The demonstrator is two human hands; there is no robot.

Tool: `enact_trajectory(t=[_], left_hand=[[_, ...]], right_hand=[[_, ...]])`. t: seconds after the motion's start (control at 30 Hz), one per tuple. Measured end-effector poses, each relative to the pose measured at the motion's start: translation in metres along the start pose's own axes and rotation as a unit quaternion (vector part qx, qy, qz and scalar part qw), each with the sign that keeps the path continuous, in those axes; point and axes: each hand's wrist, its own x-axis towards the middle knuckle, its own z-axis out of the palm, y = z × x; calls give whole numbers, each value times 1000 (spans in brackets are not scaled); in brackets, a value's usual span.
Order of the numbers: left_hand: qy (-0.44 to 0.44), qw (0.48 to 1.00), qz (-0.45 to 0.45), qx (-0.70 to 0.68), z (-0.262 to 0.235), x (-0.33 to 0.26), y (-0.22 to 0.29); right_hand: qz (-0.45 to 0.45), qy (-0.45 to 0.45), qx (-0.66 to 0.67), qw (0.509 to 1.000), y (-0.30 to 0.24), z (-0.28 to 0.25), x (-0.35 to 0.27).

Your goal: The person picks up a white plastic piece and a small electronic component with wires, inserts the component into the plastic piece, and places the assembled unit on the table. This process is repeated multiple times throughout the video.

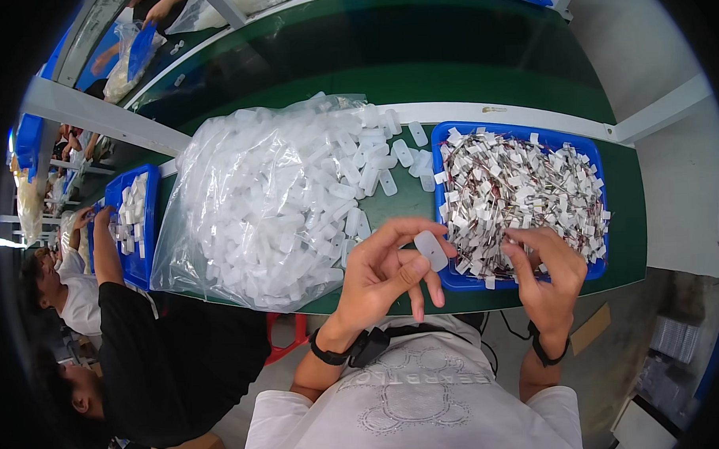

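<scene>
The left hand (371,286) holds a white piece (432,251). Over the tray (458,281), the right hand (554,275) narrows its fingertips; whether they grip anything, I cannot tell.

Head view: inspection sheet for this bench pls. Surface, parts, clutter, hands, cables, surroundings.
Surface: green worktop, largely covered in front of the person.
Job's things: clear bag heaped with whitish pieces; blue bin full of tangled white-tabbed parts with thin leads.
Clutter: loose pieces between bag and bin.
Left hand: holds one white piece in its fingers.
Right hand: at the bin's near side, fingertips together; cannot tell whether it grips a part.
Cables: dark cable below the bench's front edge.
Surroundings: co-worker in black at left, by a blue tray; cardboard on the floor at right.
</scene>
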Motion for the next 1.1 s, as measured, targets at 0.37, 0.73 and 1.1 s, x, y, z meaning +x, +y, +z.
enact_trajectory(t=[0.37, 0.73, 1.1], left_hand=[[-13, 999, 47, -11, -3, -1, -11], [-4, 999, 40, -21, -2, -4, -11], [-13, 989, 70, 126, 3, -4, -7]], right_hand=[[-106, 17, 90, 990, -27, 14, -3], [-146, 8, 27, 989, -26, 20, -3], [-112, -36, 59, 991, -30, 16, 2]])
